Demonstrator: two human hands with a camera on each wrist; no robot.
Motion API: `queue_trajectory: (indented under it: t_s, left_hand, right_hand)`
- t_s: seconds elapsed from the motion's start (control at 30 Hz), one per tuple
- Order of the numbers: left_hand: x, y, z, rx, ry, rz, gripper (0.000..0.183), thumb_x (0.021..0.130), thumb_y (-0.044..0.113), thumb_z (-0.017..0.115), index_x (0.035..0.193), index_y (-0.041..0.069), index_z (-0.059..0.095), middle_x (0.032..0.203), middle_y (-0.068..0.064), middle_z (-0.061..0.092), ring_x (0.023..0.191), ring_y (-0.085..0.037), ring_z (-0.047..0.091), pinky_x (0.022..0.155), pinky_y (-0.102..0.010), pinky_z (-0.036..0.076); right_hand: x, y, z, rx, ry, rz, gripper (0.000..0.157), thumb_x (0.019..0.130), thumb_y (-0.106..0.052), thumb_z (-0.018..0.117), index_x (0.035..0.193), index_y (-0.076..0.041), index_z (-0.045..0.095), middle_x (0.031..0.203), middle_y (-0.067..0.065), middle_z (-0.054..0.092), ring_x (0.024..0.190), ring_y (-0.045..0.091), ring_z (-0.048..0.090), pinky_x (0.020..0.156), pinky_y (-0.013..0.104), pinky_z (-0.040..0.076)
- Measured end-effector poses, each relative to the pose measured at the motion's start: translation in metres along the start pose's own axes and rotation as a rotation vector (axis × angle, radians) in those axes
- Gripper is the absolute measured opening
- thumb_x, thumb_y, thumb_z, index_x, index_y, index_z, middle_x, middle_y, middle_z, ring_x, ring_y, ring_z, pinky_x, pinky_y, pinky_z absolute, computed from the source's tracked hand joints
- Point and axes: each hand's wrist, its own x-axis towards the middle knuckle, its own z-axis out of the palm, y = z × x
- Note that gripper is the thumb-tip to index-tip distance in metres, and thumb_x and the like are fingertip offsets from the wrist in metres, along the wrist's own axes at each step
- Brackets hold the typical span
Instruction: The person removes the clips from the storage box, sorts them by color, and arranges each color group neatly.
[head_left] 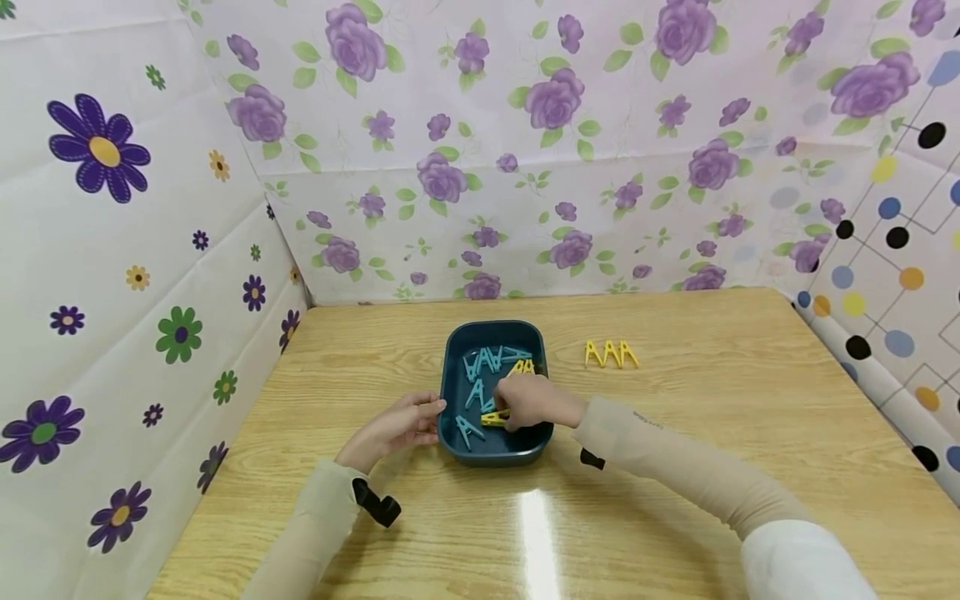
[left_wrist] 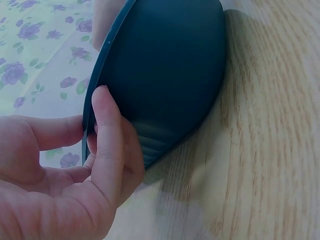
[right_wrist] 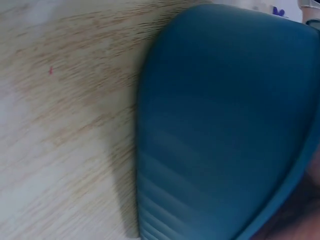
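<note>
A dark blue-green plastic basin point(head_left: 495, 459) stands on the wooden table, with several light blue clothespins point(head_left: 468, 431) scattered on its bottom. My left hand point(head_left: 401, 429) pinches the basin's left rim; in the left wrist view the thumb of that left hand point(left_wrist: 65, 185) is inside the rim and its fingers lie along the outer wall. Reaching over the right rim, my right hand point(head_left: 531, 400) has its fingers curled down inside the basin, holding a yellow clothespin point(head_left: 492, 418) by one end. Other yellow clothespins point(head_left: 522, 367) lie behind that hand, partly hidden. The right wrist view shows mostly the basin's outer wall point(right_wrist: 215, 120).
To the right of the basin, three yellow clothespins point(head_left: 611, 353) lie in a row on the table point(head_left: 697, 383). Flowered cloth point(head_left: 495, 167) hangs behind the table's far edge, with more patterned cloth on the left and right sides.
</note>
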Motion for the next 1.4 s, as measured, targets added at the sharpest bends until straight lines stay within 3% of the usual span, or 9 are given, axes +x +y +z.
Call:
queue_trajectory:
  t_s: [0.2, 0.47, 0.8, 1.07, 1.4]
  left_hand:
    - [0.000, 0.002, 0.001, -0.011, 0.008, -0.009, 0.022, 0.103, 0.019, 0.045, 0.107, -0.001, 0.052, 0.082, -0.002, 0.062, 0.069, -0.009, 0.060, 0.065, -0.022, 0.055]
    - [-0.001, 0.000, 0.001, 0.001, 0.007, 0.001, 0.027, 0.102, 0.022, 0.048, 0.112, -0.003, 0.052, 0.083, -0.001, 0.062, 0.071, -0.010, 0.060, 0.066, -0.022, 0.055]
    - [-0.001, 0.003, 0.002, -0.017, 0.030, -0.029, 0.020, 0.102, 0.018, 0.047, 0.109, -0.001, 0.050, 0.082, -0.002, 0.060, 0.069, -0.010, 0.059, 0.064, -0.022, 0.055]
    - [-0.002, 0.005, 0.003, -0.033, 0.106, -0.082, 0.026, 0.099, 0.018, 0.054, 0.117, 0.001, 0.046, 0.081, -0.001, 0.057, 0.068, -0.010, 0.055, 0.063, -0.021, 0.054]
    - [-0.001, 0.004, 0.002, -0.040, 0.098, -0.064, 0.017, 0.098, 0.018, 0.056, 0.107, 0.005, 0.050, 0.079, 0.000, 0.056, 0.067, -0.010, 0.055, 0.063, -0.021, 0.054]
  right_hand:
    - [-0.003, 0.004, -0.006, 0.083, 0.039, -0.033, 0.020, 0.084, -0.024, 0.075, 0.096, -0.010, 0.068, 0.089, 0.001, 0.065, 0.075, 0.012, 0.055, 0.071, 0.029, 0.049]
    - [-0.006, 0.012, -0.007, 0.276, 0.171, -0.081, 0.018, 0.083, -0.019, 0.075, 0.091, -0.009, 0.062, 0.083, 0.002, 0.061, 0.071, 0.012, 0.053, 0.065, 0.025, 0.046]
    - [-0.012, 0.020, -0.008, 0.365, 0.358, -0.104, 0.019, 0.083, -0.017, 0.073, 0.094, -0.006, 0.062, 0.084, 0.004, 0.064, 0.070, 0.010, 0.053, 0.062, 0.022, 0.046]
    - [-0.015, 0.023, -0.009, 0.446, 0.435, -0.069, 0.020, 0.085, -0.019, 0.069, 0.098, -0.007, 0.061, 0.088, 0.005, 0.063, 0.073, 0.012, 0.053, 0.064, 0.022, 0.046]
    - [-0.018, 0.036, -0.006, 0.513, 0.557, -0.024, 0.020, 0.085, -0.017, 0.068, 0.098, -0.006, 0.059, 0.083, 0.007, 0.060, 0.068, 0.014, 0.050, 0.060, 0.023, 0.043]
